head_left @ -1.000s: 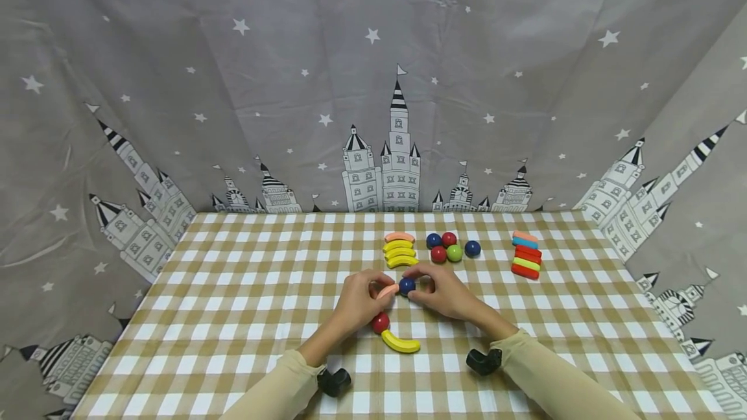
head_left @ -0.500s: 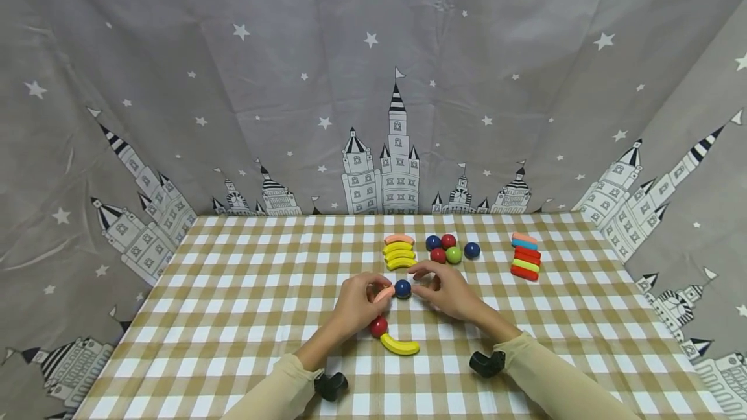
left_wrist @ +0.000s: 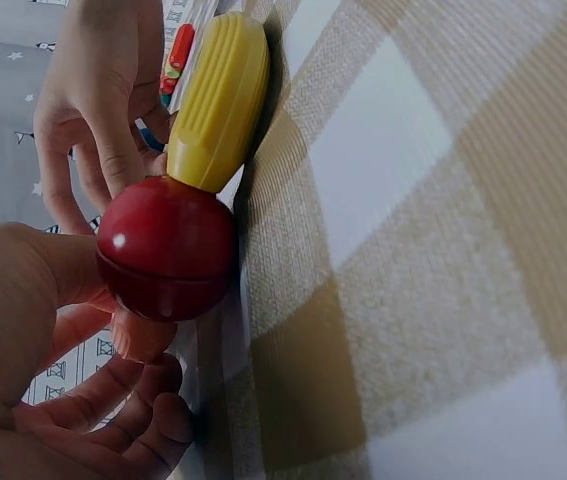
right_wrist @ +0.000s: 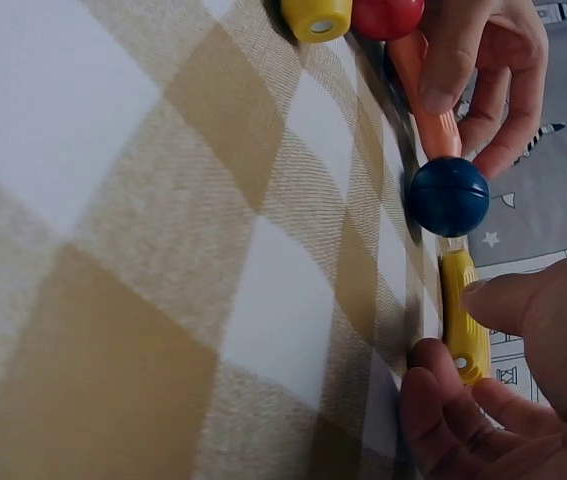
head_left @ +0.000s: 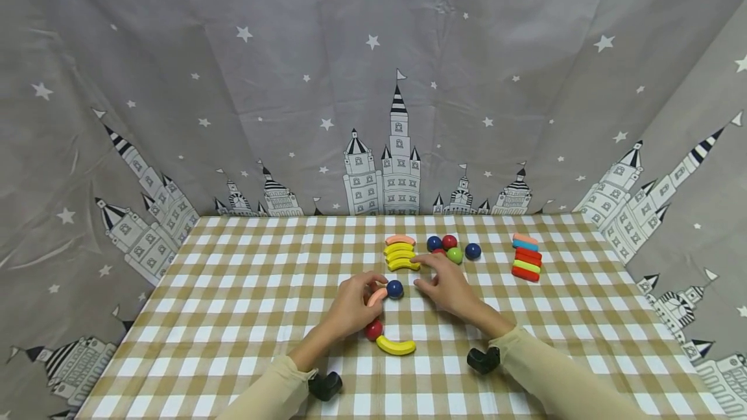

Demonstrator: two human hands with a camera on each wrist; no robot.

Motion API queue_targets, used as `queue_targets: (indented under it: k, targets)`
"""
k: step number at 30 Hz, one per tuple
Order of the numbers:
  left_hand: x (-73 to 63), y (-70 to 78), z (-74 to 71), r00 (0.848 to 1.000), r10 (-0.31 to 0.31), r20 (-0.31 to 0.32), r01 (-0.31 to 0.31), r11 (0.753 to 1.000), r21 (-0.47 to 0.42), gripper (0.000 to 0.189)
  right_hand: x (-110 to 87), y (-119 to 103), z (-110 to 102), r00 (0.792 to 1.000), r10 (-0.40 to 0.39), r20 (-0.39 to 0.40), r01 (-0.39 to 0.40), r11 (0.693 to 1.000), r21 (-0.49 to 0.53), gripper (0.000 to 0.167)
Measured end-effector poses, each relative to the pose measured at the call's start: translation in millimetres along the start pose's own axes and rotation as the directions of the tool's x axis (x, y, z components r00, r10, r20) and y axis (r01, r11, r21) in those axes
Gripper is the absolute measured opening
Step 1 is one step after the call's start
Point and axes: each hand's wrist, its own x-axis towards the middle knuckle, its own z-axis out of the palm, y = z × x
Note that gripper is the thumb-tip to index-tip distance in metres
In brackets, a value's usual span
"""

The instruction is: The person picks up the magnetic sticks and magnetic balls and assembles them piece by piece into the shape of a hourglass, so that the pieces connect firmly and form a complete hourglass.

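Observation:
In the head view, my left hand [head_left: 352, 304] pinches an orange curved rod [head_left: 377, 297]. The rod lies between a blue ball [head_left: 395, 289] and a red ball [head_left: 373, 330], and a yellow curved rod [head_left: 396, 346] joins the red ball's other side. In the right wrist view, the orange rod's end meets the blue ball [right_wrist: 449, 197]. My right hand [head_left: 448, 288] holds nothing, its thumb and fingers apart. Its index fingertip is at the end of the nearest stacked yellow curved rod [head_left: 403, 264]; whether they touch I cannot tell.
Behind the hands, an orange curved rod [head_left: 400, 239] tops the row of yellow ones. Several balls, including a green ball [head_left: 454, 255] and a separate blue ball [head_left: 473, 251], sit right of it. Short straight rods, one of them red [head_left: 526, 274], line up farther right on the checked cloth [head_left: 245, 316].
My right hand has let go of the blue ball and moved back toward the yellow rods. The blue ball and orange rod have shifted slightly left with my left hand.

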Motion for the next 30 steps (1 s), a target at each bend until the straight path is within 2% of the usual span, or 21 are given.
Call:
queue_targets:
  k: [3, 9, 17, 24, 30]
  targets:
    - [-0.1, -0.8, -1.0, 1.000, -0.003, 0.007, 0.003, 1.000, 0.007, 0.034, 4.0, -0.4, 1.4, 1.000, 0.012, 0.024, -0.011, 0.999, -0.040, 0.046]
    - [-0.8, -1.9, -1.4, 1.000, 0.001, 0.020, -0.001, 1.000, 0.010, 0.037, 12.3, -2.5, 4.2, 0.998, 0.026, 0.052, -0.024, 0.998, -0.050, 0.043]
    - [2.1, 1.0, 0.4, 0.999, 0.004, 0.039, -0.005, 1.000, 0.029, 0.034, 19.2, -1.3, 9.3, 1.000, 0.017, 0.021, -0.014, 0.995, -0.096, 0.029]
    - [7.9, 4.2, 5.1, 0.999, 0.016, 0.035, -0.020, 0.990, 0.142, 0.038, 20.2, -3.0, 8.6, 0.998, 0.061, 0.033, -0.057, 0.993, -0.102, 0.021]
    - [12.9, 5.2, 7.5, 0.999, -0.013, 0.031, 0.007, 0.978, 0.207, 0.036, 13.1, -3.0, 5.0, 0.997, 0.063, 0.035, -0.058, 0.992, -0.114, 0.020]
